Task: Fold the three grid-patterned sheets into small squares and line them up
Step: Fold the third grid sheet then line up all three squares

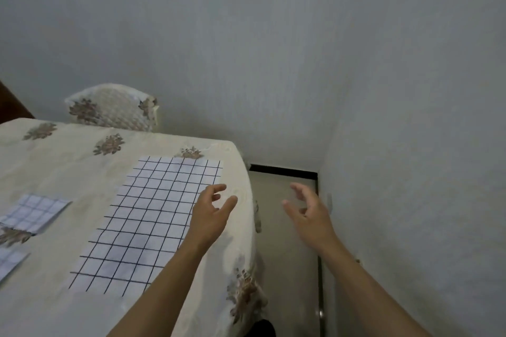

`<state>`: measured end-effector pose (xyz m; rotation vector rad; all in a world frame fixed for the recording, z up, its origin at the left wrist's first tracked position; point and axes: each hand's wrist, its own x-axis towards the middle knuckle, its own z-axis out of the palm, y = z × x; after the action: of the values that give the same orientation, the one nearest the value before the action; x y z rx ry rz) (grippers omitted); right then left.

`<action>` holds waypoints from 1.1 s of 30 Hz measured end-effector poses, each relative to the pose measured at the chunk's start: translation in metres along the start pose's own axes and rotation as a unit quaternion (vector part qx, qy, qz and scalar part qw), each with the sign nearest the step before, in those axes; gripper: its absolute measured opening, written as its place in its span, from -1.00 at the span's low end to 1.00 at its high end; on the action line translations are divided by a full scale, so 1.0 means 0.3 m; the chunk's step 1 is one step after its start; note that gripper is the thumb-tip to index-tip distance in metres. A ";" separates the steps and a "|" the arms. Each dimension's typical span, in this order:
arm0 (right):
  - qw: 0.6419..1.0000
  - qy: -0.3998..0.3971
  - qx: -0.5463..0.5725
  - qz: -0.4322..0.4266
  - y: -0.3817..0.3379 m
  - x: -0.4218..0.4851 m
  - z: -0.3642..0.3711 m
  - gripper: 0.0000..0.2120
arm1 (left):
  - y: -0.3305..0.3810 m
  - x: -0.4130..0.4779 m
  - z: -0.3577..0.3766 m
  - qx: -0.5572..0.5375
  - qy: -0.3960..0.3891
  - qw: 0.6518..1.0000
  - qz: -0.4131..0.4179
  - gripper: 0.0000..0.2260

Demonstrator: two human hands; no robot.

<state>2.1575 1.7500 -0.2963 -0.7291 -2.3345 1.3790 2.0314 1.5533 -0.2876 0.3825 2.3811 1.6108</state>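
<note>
Left hand (212, 210) and right hand (309, 212) hover loose-fingered, empty, by the right edge of the table (68, 161), where a careless tug could slide the unfolded sheet (147, 221) off.

Dim, soft, wide-angle bending; light source unclear.

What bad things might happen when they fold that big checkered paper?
1. The big unfolded sheet lies close to the right edge of the table, so a careless tug might slide it onto the floor.
2. Neither the left hand nor the right hand holds it yet, and its corners may end up mismatched, making a crooked fold.
3. A folded square and a second folded square lie to the left. Sweeping the sheet sideways could knock them.
</note>
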 end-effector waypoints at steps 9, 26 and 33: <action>0.996 -0.036 -0.059 -0.048 -0.046 0.577 -0.053 -0.60 | 0.042 0.451 0.188 -0.068 0.038 0.997 -0.015 -0.71; 0.959 -0.270 -0.003 -0.086 0.013 1.419 0.218 -0.54 | 0.018 0.963 0.217 0.033 0.229 0.964 -0.132 -0.68; 0.915 -0.368 0.020 -0.167 -0.150 1.656 0.386 -0.56 | 0.051 1.102 0.172 0.031 0.326 0.928 -0.179 -0.65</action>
<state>1.6813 1.9386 -0.2997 0.2742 -2.7650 1.7218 1.7406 1.7180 -0.3094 -0.6547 2.7287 1.6579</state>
